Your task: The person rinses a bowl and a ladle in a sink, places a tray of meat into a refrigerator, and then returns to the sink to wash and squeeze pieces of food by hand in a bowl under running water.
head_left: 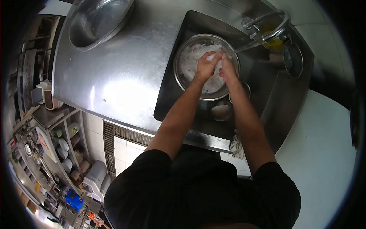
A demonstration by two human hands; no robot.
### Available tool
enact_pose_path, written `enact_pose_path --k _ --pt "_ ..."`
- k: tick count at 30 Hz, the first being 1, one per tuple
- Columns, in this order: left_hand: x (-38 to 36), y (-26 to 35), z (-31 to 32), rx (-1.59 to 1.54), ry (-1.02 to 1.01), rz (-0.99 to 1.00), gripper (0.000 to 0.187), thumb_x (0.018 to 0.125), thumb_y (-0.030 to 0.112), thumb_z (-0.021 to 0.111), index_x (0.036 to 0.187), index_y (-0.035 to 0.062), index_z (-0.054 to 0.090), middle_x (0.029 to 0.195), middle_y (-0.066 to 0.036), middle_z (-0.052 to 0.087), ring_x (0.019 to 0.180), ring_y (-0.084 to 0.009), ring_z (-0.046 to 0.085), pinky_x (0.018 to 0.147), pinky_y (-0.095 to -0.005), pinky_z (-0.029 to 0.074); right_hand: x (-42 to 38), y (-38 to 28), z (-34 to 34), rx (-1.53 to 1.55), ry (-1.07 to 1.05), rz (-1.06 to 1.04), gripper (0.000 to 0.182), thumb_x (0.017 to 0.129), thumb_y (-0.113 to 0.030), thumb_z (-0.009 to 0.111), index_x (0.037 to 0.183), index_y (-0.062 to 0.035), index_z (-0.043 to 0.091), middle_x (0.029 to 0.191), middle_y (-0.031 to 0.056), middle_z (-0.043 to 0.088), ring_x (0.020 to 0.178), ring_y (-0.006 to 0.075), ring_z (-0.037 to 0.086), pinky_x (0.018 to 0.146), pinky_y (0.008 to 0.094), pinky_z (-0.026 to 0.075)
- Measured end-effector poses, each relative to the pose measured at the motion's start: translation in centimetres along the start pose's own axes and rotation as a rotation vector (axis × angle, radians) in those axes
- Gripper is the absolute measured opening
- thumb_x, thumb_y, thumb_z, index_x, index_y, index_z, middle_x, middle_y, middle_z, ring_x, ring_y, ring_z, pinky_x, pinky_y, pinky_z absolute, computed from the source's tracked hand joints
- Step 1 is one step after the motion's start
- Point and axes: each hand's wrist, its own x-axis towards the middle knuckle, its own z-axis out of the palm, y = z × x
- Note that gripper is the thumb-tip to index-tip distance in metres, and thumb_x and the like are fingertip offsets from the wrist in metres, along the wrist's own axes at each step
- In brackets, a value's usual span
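Note:
A round metal bowl (181, 78) stands in the sink, holding cloudy water and pale, whitish pieces (190, 63) whose kind I cannot make out. Over the bowl, my left hand (206, 68) and my right hand (227, 69) come together with fingers curled round a white, wet-looking lump (212, 57). Part of it shows between the fingers; the rest is hidden by them. From the curved tap (276, 34), a stream of water (248, 46) reaches the bowl's right rim, close beside my right hand.
Round the bowl lies the dark sink basin (253, 68). A large metal basin (101, 23) sits on the steel counter (133, 61) at upper left. A pot (292, 59) stands by the tap. A crumpled cloth (237, 148) hangs at the front edge. Shelves with dishes (65, 149) are at left.

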Motion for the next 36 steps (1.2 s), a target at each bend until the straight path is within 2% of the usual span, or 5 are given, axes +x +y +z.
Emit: enact_pose_path --k 15,19,24,27,36 --pt "-0.7 -5.0 -1.4 -0.922 -0.189 -0.359 0.061 0.092 0.073 0.047 0.112 0.0172 0.063 0.078 -0.004 0.063 0.057 -0.0113 0.057 0.044 -0.0222 0.04 1.8 -0.5 -0.6 -0.373 -0.198 -0.106 0.036 0.095 -0.036 0.057 0.099 -0.002 0.069 0.081 0.0075 0.067 0.072 0.0175 0.063 0.055 0.0332 0.05" --pt "-0.1 -2.7 -2.0 -0.767 -0.313 -0.42 0.067 0.093 0.075 0.041 0.114 0.0154 0.064 0.081 -0.007 0.067 0.055 -0.0149 0.058 0.044 -0.023 0.045 3.3 1.2 -1.9 -0.6 -0.024 -0.461 0.042 0.096 -0.044 0.058 0.109 -0.0055 0.07 0.091 0.0046 0.069 0.074 0.0151 0.064 0.055 0.0291 0.051" --pt "2.0 -2.6 -2.9 -0.498 -0.569 -0.522 0.066 0.097 0.071 0.036 0.123 0.0164 0.063 0.1 -0.013 0.072 0.07 -0.0216 0.068 0.049 -0.0285 0.053 1.1 -0.4 -2.2 -0.263 -0.367 -0.249 0.05 0.096 -0.046 0.064 0.118 -0.002 0.067 0.102 0.0093 0.071 0.085 0.0212 0.067 0.073 0.0342 0.055" --pt "1.4 -1.0 -1.0 -0.242 -0.106 -0.44 0.071 0.097 0.07 0.04 0.127 0.0097 0.062 0.107 -0.015 0.07 0.082 -0.0249 0.069 0.059 -0.035 0.058 4.1 2.4 -2.9 -0.269 -0.245 -0.37 0.045 0.097 -0.042 0.065 0.117 -0.0015 0.066 0.104 0.0082 0.07 0.092 0.0181 0.065 0.082 0.033 0.052" --pt "3.2 0.5 0.0 0.142 -0.052 -0.245 0.085 0.091 0.064 0.062 0.142 -0.0017 0.047 0.131 -0.015 0.058 0.109 -0.027 0.062 0.08 -0.0407 0.057 3.1 2.3 -2.1 -0.373 -0.028 -0.478 0.071 0.09 -0.052 0.07 0.127 0.0068 0.059 0.126 0.0278 0.063 0.121 0.0333 0.061 0.099 0.0383 0.048"
